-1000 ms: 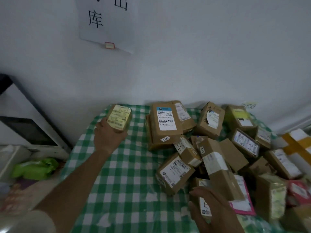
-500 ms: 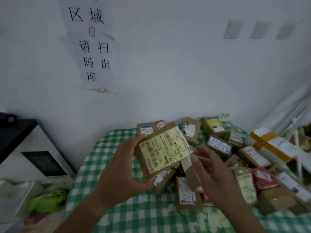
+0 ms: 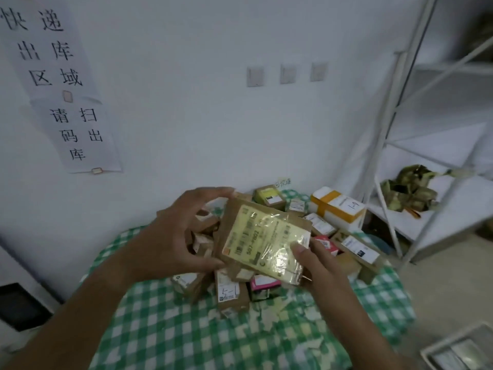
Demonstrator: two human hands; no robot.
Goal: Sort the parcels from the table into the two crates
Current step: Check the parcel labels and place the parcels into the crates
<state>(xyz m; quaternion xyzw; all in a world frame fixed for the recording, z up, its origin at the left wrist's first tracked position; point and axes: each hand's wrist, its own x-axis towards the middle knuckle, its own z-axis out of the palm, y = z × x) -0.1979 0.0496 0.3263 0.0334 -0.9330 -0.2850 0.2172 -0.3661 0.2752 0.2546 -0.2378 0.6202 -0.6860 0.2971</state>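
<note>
We hold cardboard parcel (image 3: 262,240) above parcel pile (image 3: 314,231) on table (image 3: 165,329), yellow label facing us, likely to read it. Left hand (image 3: 170,236) grips left edge; right hand (image 3: 317,260) pinches lower right corner. Crate (image 3: 464,348) right of table.

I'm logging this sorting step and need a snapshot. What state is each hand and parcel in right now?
Left hand: grips the held parcel's left edge.
Right hand: thumb on the label, fingers underneath.
Held parcel: lifted off the table, yellow label facing up, tilted.
Parcel marked 5-1: lying on the tablecloth.
White box with orange tape: resting at the pile's far right.
Crate: on the floor, partly in view.
</note>
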